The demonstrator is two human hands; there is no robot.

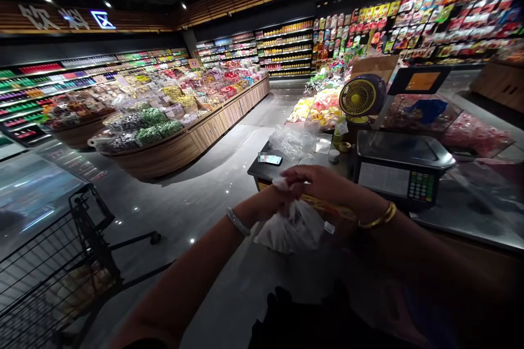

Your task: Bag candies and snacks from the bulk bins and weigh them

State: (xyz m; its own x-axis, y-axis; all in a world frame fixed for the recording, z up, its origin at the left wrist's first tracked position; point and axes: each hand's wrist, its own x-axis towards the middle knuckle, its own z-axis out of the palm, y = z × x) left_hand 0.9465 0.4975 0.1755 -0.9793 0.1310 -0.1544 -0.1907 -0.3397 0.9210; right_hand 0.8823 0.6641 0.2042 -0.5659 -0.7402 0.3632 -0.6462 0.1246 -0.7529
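A filled clear plastic bag (292, 229) hangs in front of me, gathered at its neck. My right hand (323, 182), with gold bangles on the wrist, is closed over the top of the bag. My left hand (272, 202), with a pale bracelet on the wrist, grips the neck from below and is partly hidden under the right hand. Both hands are just in front of a dark counter (262, 170) that carries a phone (270, 159) and a weighing scale (403, 166).
A shopping trolley (61, 267) stands at the lower left. A long wooden island of bulk sweets (176, 120) runs across the left. A yellow fan (360, 97), loose plastic bags (292, 142) and small jars sit on the counter. Shelves line the back walls.
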